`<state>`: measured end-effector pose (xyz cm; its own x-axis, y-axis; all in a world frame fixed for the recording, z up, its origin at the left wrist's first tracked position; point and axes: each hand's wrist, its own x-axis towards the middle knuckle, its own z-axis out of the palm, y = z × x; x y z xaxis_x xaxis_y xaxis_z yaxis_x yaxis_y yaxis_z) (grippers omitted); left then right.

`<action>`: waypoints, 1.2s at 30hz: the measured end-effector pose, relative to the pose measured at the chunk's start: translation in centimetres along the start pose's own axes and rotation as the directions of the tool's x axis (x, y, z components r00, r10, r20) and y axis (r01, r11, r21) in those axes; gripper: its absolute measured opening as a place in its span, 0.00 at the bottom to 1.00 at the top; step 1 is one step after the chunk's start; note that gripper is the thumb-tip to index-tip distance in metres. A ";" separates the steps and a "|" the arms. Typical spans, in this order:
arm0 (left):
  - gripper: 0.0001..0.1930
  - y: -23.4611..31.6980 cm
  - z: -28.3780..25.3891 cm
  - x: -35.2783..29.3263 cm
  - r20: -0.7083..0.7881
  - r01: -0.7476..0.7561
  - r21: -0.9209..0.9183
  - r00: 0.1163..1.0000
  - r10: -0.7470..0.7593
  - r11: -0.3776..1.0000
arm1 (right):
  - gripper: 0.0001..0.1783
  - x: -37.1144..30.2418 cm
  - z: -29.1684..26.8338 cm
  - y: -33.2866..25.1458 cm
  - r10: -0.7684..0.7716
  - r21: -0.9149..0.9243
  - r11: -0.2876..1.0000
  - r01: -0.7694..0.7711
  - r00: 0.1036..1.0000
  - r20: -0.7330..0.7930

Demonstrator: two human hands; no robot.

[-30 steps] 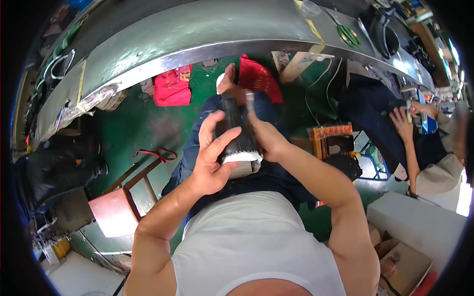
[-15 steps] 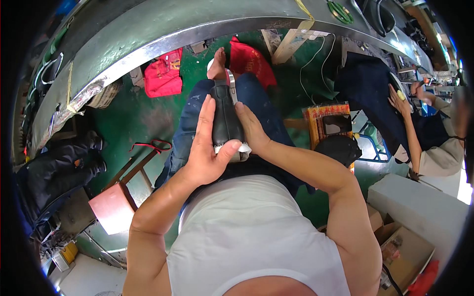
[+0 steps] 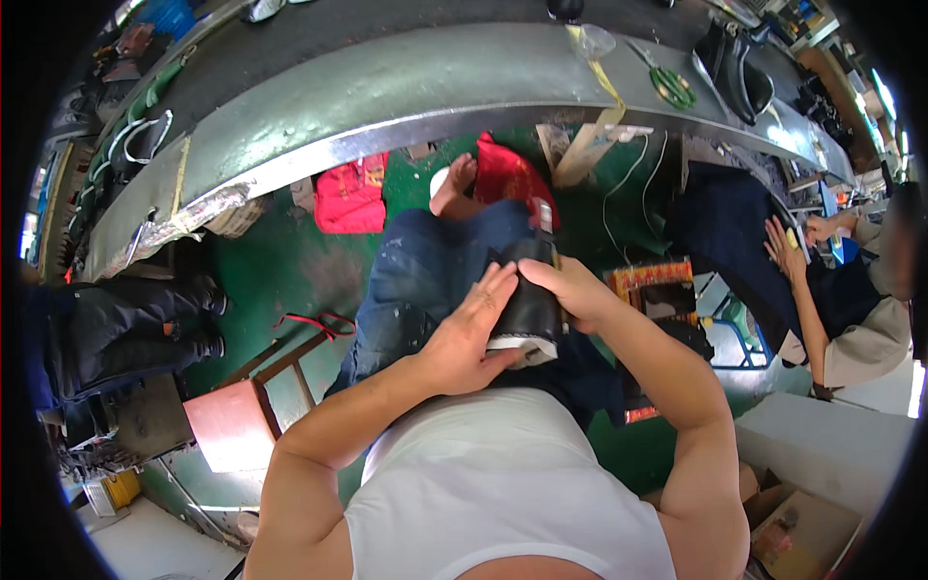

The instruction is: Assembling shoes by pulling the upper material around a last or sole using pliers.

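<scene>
A black leather boot upper (image 3: 535, 304) with a raw white edge at its near end lies over my right thigh, its narrow end pointing away from me. My left hand (image 3: 462, 336) is against its left side, fingers stretched along the leather and thumb by the white edge. On the opposite side my right hand (image 3: 578, 290) grips it, thumb on top and fingers mostly hidden behind the leather. A shiny metal strip (image 3: 546, 217) shows past the upper's far end; what it belongs to is unclear.
A metal-edged workbench (image 3: 406, 101) curves ahead, carrying green-handled scissors (image 3: 670, 87) and a black boot (image 3: 739, 77). Red cloth bags (image 3: 350, 198) lie beneath it. A stool (image 3: 230, 425) stands left. At right, a co-worker's hand (image 3: 786, 253) rests on dark cloth; cardboard boxes (image 3: 802, 532) sit below.
The boot upper has moved right and turned in my hands, showing a different side. My right thumb now lies on top of it. The view has shifted to show more of the workbench.
</scene>
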<state>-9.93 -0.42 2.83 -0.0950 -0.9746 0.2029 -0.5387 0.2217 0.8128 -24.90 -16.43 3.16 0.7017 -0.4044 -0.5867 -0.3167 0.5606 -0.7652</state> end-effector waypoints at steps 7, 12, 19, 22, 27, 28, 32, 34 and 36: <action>0.55 -4.4 -2.7 -2.2 -0.176 0.136 -0.919 0.699 -0.693 0.371 | 0.39 -2.7 -3.3 1.7 -0.258 0.580 0.771 0.262 0.962 -0.092; 0.44 -0.7 -5.9 2.6 -0.112 -0.080 -0.991 0.936 -0.333 0.108 | 0.38 -1.6 -0.2 4.2 -0.266 0.779 0.608 0.154 0.964 0.016; 0.42 -6.8 -10.2 -2.4 0.111 0.118 -0.933 0.993 -0.040 0.339 | 0.26 -1.7 -3.3 -0.1 -0.120 0.686 0.727 0.025 0.988 0.092; 0.52 -5.2 -8.4 -2.1 0.378 0.439 -0.651 0.895 -0.238 0.619 | 0.24 -0.6 -4.2 -0.8 -0.037 0.533 0.846 0.014 0.999 0.033; 0.52 -7.6 3.2 -0.5 -0.103 0.386 -0.405 0.882 -0.460 0.829 | 0.30 4.3 -4.0 0.0 -0.069 0.201 0.975 0.100 0.986 -0.153; 0.46 -7.5 4.0 -0.4 -0.178 0.427 -0.248 0.862 -0.474 0.869 | 0.29 5.2 -4.1 0.7 -0.061 0.150 0.985 0.087 0.984 -0.169; 0.31 -10.9 4.9 -1.3 -0.307 0.538 -0.043 0.795 -0.524 0.842 | 0.22 5.9 -4.2 2.9 -0.014 0.048 0.999 0.017 0.997 -0.070; 0.29 -9.0 3.4 -0.3 -0.258 0.603 -0.067 0.759 -0.598 0.795 | 0.18 4.4 -4.3 4.3 0.001 0.128 0.991 0.023 0.983 -0.184; 0.26 -9.0 3.2 -0.7 -0.243 0.656 -0.045 0.725 -0.645 0.754 | 0.18 2.1 -4.7 5.7 -0.092 0.017 0.995 0.095 0.985 -0.149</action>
<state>-7.67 -1.82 -6.32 0.4822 -0.8414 -0.2440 -0.4310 -0.4703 0.7701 -28.23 -17.55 -3.67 0.6251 -0.5570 -0.5468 -0.2371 0.5319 -0.8129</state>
